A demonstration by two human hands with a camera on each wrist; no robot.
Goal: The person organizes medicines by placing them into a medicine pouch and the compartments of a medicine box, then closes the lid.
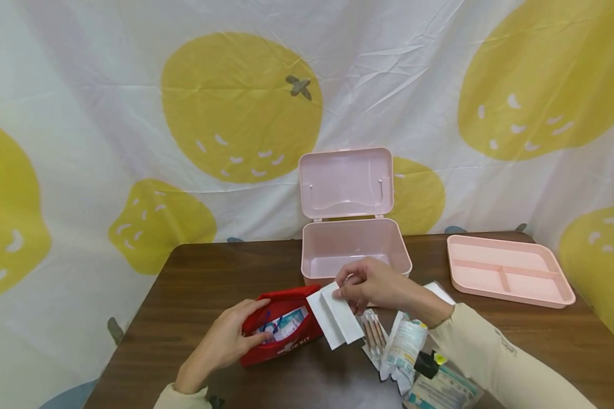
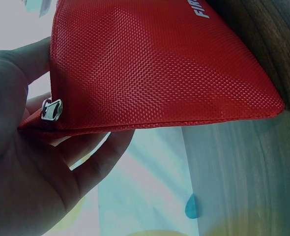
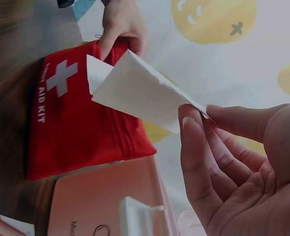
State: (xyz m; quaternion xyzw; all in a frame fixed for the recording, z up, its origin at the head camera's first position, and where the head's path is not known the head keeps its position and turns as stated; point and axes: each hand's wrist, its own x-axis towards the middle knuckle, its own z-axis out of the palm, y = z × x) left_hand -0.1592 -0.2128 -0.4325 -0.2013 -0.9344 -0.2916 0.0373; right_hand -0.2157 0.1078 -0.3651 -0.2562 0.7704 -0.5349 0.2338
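My left hand [image 1: 231, 334] grips the end of a red first aid kit pouch [image 1: 307, 332], thumb and fingers on either side of its unzipped mouth. Inside the pouch show white and teal packets [image 1: 286, 325]. A silver zipper pull [image 2: 52, 110] sits by the palm in the left wrist view. Between thumb and fingertips my right hand [image 1: 370, 283] pinches a folded white packet [image 1: 341, 315] just right of the pouch. In the right wrist view the white packet [image 3: 140, 91] stands partly in front of the pouch [image 3: 81, 118].
Behind the hands stands a pink box [image 1: 355, 244] with its lid raised. A pink divided tray [image 1: 511, 272] lies at the right. Under the right forearm are cotton swabs [image 1: 374, 334], a wrapped bandage roll [image 1: 405, 343] and a clear packet [image 1: 442, 389].
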